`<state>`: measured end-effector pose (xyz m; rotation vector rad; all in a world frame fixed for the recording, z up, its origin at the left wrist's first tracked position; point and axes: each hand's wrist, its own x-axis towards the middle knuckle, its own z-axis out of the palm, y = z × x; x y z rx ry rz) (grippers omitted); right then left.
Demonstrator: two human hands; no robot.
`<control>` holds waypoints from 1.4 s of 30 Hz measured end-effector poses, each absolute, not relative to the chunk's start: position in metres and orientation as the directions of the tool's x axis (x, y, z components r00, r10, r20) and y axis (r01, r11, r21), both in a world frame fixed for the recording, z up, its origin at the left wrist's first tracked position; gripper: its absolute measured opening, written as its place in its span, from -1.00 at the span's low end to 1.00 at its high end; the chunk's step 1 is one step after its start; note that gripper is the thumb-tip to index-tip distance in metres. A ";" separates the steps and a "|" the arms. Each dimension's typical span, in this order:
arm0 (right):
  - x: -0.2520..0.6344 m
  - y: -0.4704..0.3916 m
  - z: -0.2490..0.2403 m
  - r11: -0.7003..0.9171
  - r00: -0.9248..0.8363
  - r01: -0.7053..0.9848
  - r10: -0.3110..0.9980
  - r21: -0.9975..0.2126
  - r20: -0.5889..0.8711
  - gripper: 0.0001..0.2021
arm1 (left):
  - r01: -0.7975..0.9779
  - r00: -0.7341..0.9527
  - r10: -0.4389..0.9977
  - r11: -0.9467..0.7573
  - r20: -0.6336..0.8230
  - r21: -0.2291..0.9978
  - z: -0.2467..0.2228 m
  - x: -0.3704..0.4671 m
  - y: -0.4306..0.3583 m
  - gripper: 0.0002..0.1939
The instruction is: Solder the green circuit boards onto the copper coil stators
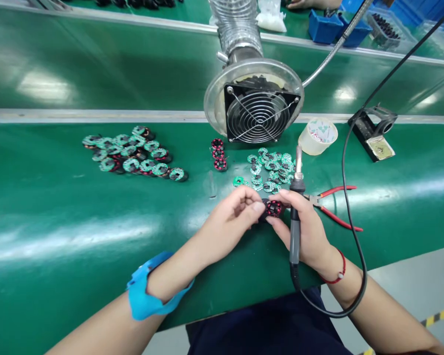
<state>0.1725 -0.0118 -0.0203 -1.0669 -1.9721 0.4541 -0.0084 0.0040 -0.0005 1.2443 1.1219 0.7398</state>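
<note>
In front of me a small black motor stator (274,208) with pink-red windings stands just above the bench. My left hand (231,214) pinches its left side, with thumb and forefinger pressed together. From the right, the thumb and fingertips of my right hand (313,231) touch the same stator. A soldering iron (295,231) also lies in that right hand, tip pointing up and away from me. Just beyond the hands is a pile of loose green ring-shaped circuit boards (277,167). Three bare stators (218,154) form a column left of that pile.
Many stators with green boards (131,153) are grouped at left. A fume extractor fan (259,116) hangs low ahead. At right are a tape roll (314,143), red-handled pliers (336,219), an iron stand (372,130) and the iron's looping cable (346,172). Blue bins (323,27) sit on the shelf.
</note>
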 end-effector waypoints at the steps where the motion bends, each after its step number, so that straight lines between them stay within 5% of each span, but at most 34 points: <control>1: 0.172 -0.012 -0.022 0.586 -0.318 0.517 0.808 -0.623 0.496 -0.44 | 0.182 0.353 0.903 0.189 -0.243 0.965 -0.001 -0.007 0.002 -0.77; 6: 0.169 -0.015 -0.026 0.580 -0.366 0.529 0.815 -0.619 0.450 -0.47 | 0.298 0.343 0.922 0.076 -0.181 0.952 -0.002 -0.002 -0.002 -0.74; 14: 0.173 -0.014 -0.016 0.514 -0.312 0.478 0.857 -0.712 0.409 -0.46 | -0.150 0.190 0.917 0.379 -0.350 0.913 0.001 -0.005 0.007 -0.74; 20: 0.173 -0.012 -0.020 0.584 -0.409 0.524 0.811 -0.620 0.418 -0.49 | 0.213 0.320 0.924 0.145 -0.210 0.966 0.002 -0.009 0.006 -0.83; 25: 0.176 -0.013 -0.021 0.598 -0.469 0.516 0.796 -0.613 0.382 -0.52 | 0.146 0.339 0.908 0.209 -0.247 0.967 0.000 -0.013 0.012 -0.81; 28: 0.178 -0.010 -0.019 0.585 -0.449 0.531 0.808 -0.613 0.381 -0.52 | 0.095 0.232 0.927 0.280 -0.295 0.955 0.000 -0.019 0.020 -0.81; 31: 0.178 -0.006 -0.021 0.541 -0.393 0.535 0.839 -0.649 0.376 -0.52 | 0.235 0.058 0.979 0.175 -0.194 0.956 -0.003 -0.026 0.027 -0.84; 33: 0.177 -0.004 -0.024 0.507 -0.383 0.532 0.858 -0.678 0.341 -0.53 | 0.438 0.032 0.997 0.045 -0.065 0.898 -0.007 -0.029 0.030 -0.87; 37: 0.174 0.000 -0.031 0.478 -0.450 0.577 0.863 -0.662 0.230 -0.62 | 0.793 0.129 0.990 -0.135 0.053 0.594 -0.019 -0.026 0.032 -0.80; 42: 0.177 -0.001 -0.027 0.445 -0.438 0.542 0.874 -0.713 0.212 -0.49 | 0.872 0.157 0.987 -0.149 0.023 0.465 -0.024 -0.024 0.036 -0.75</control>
